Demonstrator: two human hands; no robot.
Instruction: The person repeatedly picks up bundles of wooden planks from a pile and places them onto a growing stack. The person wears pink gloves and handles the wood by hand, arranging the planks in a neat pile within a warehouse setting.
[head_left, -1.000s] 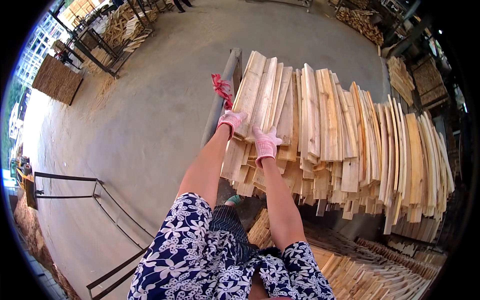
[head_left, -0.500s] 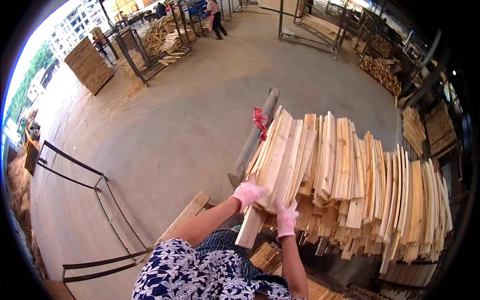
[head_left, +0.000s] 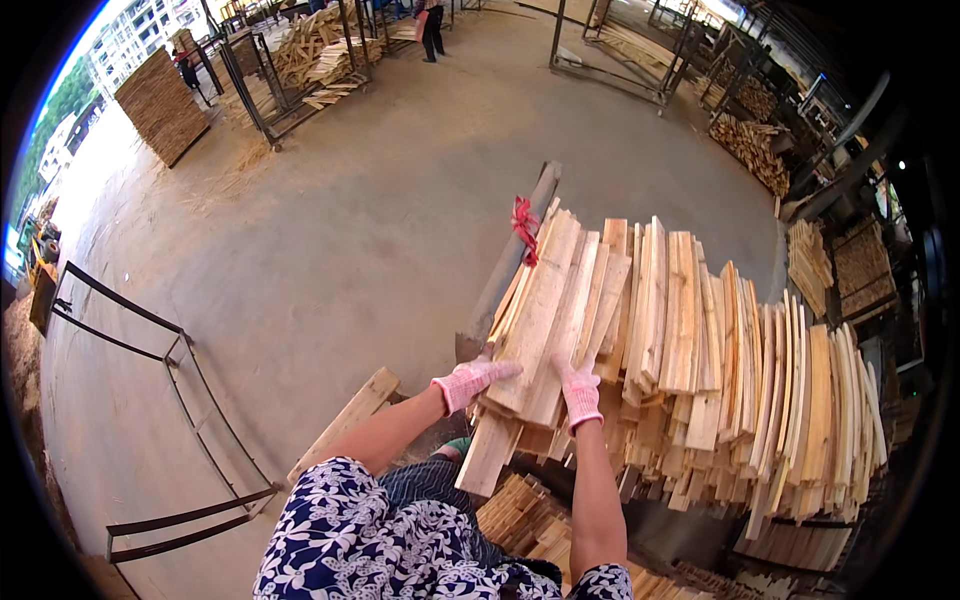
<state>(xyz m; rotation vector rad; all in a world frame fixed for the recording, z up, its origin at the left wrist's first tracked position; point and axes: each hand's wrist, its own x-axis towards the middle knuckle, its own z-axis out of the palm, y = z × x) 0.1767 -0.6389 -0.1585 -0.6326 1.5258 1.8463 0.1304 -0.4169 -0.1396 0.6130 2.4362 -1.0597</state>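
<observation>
Left hand [head_left: 476, 381] and right hand [head_left: 580, 390] at the near end of the boards [head_left: 545, 315]

Several pale boards lie at the left end of a long, uneven pile [head_left: 755, 385], their near ends toward the person. The left hand, in a pink glove [head_left: 462, 388], is closed on the outer left edge at the near end, its thumb side over the top board and its other fingers hidden. The right hand, gloved alike, touches the same boards a little to the right, thumb and fingers apart; whether it grips cannot be told. Beneath the boards a plank [head_left: 487, 457] sticks out toward the person.

Just beside the pile, on its left, a grey bar [head_left: 493, 300] slants upward with a red tie [head_left: 525, 230] knotted around it. Another plank [head_left: 345, 420] lies by the left forearm. A dark metal frame [head_left: 182, 395] stands farther left on the concrete floor [head_left: 340, 240]. Short stacked wood [head_left: 522, 510] shows below, between the forearms. Another person [head_left: 430, 35] stands well apart at the top.
</observation>
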